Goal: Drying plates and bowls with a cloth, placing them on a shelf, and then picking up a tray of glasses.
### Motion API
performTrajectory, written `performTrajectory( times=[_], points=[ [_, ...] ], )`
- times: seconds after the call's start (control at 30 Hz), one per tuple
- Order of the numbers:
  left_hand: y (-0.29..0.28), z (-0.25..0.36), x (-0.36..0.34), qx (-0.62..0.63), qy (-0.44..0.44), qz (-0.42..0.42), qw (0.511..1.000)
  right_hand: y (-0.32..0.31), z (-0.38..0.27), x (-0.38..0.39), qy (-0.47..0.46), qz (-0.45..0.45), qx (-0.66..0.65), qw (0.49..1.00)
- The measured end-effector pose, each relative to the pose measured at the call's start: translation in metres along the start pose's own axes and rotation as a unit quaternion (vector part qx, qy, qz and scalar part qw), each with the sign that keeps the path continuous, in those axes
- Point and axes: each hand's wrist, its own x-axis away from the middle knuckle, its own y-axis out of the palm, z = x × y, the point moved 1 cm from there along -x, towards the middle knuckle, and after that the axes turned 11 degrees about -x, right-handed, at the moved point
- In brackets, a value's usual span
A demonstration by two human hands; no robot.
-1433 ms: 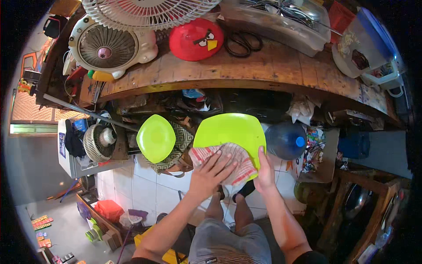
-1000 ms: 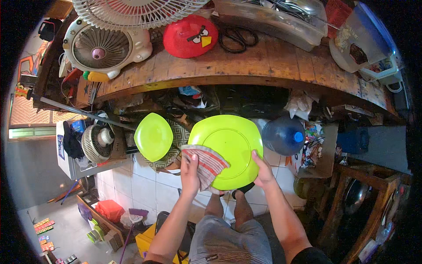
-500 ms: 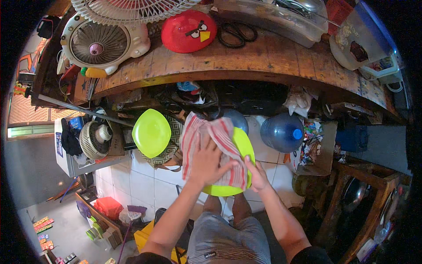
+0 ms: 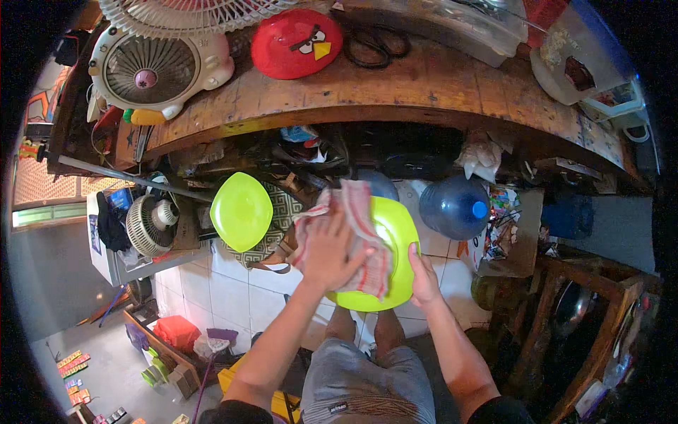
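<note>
My left hand (image 4: 330,251) lies spread over a red-and-white striped cloth (image 4: 367,272), pressing it against a lime green square plate (image 4: 399,226). Motion blurs the cloth and fingers slightly. My right hand (image 4: 424,275) grips the plate at its right edge, thumb on the face. A second, smaller lime green plate (image 4: 241,210) rests on a patterned item (image 4: 279,201) to the left of the held one.
Wooden shelf (image 4: 424,85) bears fans (image 4: 152,74), a red lid-like object (image 4: 296,42), black scissors (image 4: 374,46) and plastic containers (image 4: 572,56). Below are a blue water jug (image 4: 452,208), a cardboard box (image 4: 519,233), a white fan (image 4: 148,226) and a wooden stand (image 4: 600,283).
The cloth went from the plate's lower left to covering more of it, and has since shifted slightly with my left hand. That hand changed from pinching the cloth to lying spread on it.
</note>
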Motion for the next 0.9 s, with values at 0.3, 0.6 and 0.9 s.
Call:
performTrajectory(
  times=[0.3, 0.6, 0.9],
  points=[
    [-0.017, 0.022, -0.011, -0.009, 0.207, -0.003, 0.978, 0.002, 0.011, -0.007, -0.039, -0.047, 0.106, 0.992],
    [0.022, 0.024, 0.041, -0.042, 0.153, 0.019, 0.987, 0.016, -0.015, -0.007, -0.053, 0.053, 0.095, 0.993],
    [-0.010, 0.012, 0.004, 0.158, -0.022, -0.054, 0.986, 0.015, -0.038, 0.003, -0.081, 0.018, 0.055, 0.995]
  ],
)
